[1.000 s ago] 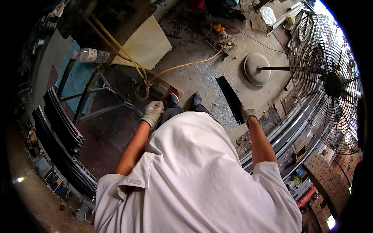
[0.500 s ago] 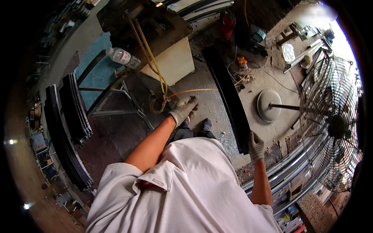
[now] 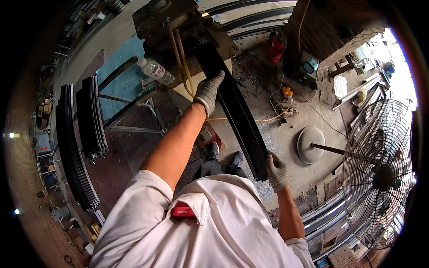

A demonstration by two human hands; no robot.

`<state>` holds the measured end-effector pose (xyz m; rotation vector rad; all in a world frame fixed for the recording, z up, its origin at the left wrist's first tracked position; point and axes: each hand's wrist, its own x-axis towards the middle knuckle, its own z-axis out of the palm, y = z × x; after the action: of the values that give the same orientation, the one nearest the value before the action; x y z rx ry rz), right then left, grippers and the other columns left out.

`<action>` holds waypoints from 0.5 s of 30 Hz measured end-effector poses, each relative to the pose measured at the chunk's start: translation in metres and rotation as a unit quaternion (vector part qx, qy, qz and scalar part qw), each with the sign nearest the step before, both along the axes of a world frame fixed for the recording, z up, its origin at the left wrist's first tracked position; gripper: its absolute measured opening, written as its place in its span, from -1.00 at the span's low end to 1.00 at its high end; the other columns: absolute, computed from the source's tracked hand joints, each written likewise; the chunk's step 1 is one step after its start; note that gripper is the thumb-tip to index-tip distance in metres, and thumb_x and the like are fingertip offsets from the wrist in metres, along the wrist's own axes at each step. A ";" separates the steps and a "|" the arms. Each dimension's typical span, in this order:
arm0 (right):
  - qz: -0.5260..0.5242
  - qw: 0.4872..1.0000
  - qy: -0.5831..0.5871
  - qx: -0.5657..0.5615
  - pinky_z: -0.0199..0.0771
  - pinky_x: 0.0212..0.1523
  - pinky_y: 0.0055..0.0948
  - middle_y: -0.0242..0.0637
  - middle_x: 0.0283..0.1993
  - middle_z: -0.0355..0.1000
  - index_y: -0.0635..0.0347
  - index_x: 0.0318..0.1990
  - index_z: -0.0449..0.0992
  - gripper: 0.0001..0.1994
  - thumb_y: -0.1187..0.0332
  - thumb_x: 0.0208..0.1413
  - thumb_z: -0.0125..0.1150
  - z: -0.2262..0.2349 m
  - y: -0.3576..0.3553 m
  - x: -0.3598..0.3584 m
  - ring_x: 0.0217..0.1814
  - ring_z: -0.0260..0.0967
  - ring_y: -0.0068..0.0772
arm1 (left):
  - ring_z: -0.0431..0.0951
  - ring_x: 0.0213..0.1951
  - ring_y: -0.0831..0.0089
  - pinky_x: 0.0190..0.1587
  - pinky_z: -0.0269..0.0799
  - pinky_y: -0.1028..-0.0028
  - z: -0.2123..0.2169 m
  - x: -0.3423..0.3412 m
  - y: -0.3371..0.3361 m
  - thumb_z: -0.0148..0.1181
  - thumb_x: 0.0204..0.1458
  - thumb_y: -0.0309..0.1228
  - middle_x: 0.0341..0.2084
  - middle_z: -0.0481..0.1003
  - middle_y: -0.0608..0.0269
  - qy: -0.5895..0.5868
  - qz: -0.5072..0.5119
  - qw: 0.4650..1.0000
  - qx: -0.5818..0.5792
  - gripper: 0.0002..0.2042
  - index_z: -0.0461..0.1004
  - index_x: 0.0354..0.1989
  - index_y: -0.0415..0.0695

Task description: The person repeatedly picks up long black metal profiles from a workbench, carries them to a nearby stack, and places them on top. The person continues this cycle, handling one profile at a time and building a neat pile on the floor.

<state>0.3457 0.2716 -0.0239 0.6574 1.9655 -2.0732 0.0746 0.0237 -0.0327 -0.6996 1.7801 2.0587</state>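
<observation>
A long black channel-shaped strip [image 3: 240, 119] slants across the space in front of me, its far end over the edge of a dark, worn machine bench [image 3: 214, 38]. My left hand [image 3: 209, 94], in a pale knitted glove, grips its left edge toward the far end, thumb on top. At the near end my right hand [image 3: 277, 171], gloved alike, is closed around the right edge; its fingers are partly hidden beneath. Two curved stacks of similar black strips, an outer stack [image 3: 70, 147] and an inner stack [image 3: 90, 117], rest on a metal stand at the left.
A clear water bottle [image 3: 156, 71] lies tilted beside yellow hoses [image 3: 178, 56] at the bench. To the right stands a large wire-caged fan [image 3: 380, 178] on a round base [image 3: 311, 145]. An orange hose [image 3: 268, 119] crosses the floor. A red object [image 3: 277, 47] stands behind.
My left hand has reached forward and taken hold of the strip's far part. The strip has swung left toward the bench, and my right hand has moved left with its near end.
</observation>
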 end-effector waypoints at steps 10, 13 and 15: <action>0.065 0.998 -0.002 -0.012 0.36 -0.04 -0.63 -0.41 -0.09 0.47 0.27 0.24 0.34 -0.57 0.25 0.30 0.06 0.016 -0.010 -0.023 -0.10 0.33 -0.69 | 0.45 0.03 0.28 0.10 0.32 0.33 0.032 -0.018 0.000 0.39 -0.10 0.05 -0.02 0.50 0.10 -0.058 0.027 0.991 -0.120 -0.31 0.46 0.05 -0.29; 0.071 0.997 0.008 -0.008 0.33 0.04 -0.62 -0.35 0.02 0.46 0.23 0.28 0.31 -0.56 0.26 0.31 0.01 0.017 -0.011 -0.015 -0.01 0.33 -0.64 | 0.48 -0.01 0.28 0.09 0.34 0.33 0.025 -0.022 -0.002 0.38 -0.09 0.04 -0.06 0.53 0.08 -0.075 0.012 0.982 -0.173 -0.32 0.46 0.04 -0.31; 0.081 0.996 0.019 0.012 0.24 0.16 -0.55 -0.31 0.12 0.41 0.27 0.28 0.29 -0.55 0.24 0.33 -0.02 0.014 -0.013 -0.010 0.11 0.28 -0.59 | 0.49 -0.01 0.28 0.09 0.34 0.34 0.024 -0.025 -0.002 0.38 -0.08 0.03 -0.06 0.53 0.07 -0.108 0.007 0.973 -0.202 -0.33 0.46 0.05 -0.30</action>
<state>0.3362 0.2591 -0.0101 0.4490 1.9937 -1.9828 0.0495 0.0219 -0.0091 -1.0054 2.0833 1.5648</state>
